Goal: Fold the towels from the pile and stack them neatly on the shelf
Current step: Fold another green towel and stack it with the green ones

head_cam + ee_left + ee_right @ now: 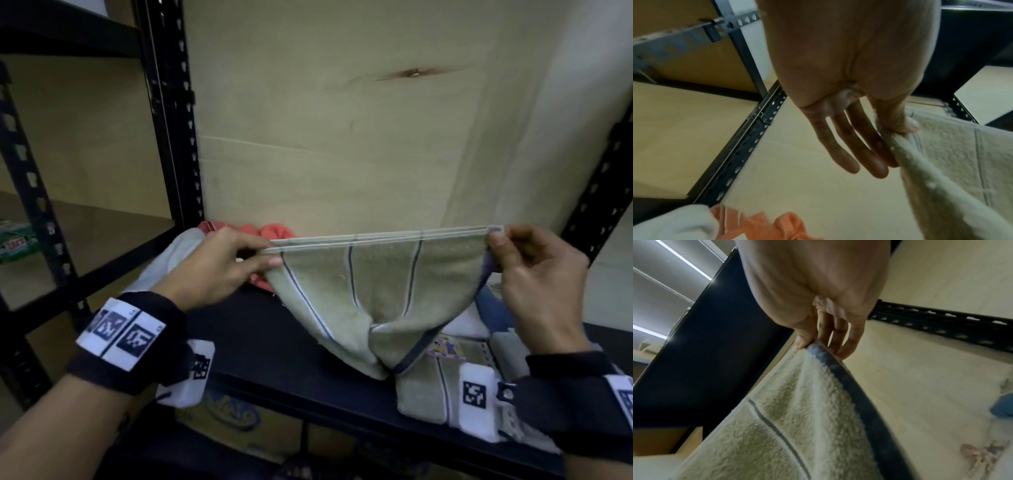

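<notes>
Pinching green towel (373, 291) top corners w/ both hands, L (219, 270) & R (534, 274), stretched taut above shelf (274, 342).

Beige towel (376, 291) with dark stripes, doubled and sagging above the black shelf (274, 342), top edge taut.

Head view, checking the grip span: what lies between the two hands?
Only the green striped towel: its doubled top edge runs taut from the left hand to the right hand, each pinching one end. The head view shows it.
</notes>
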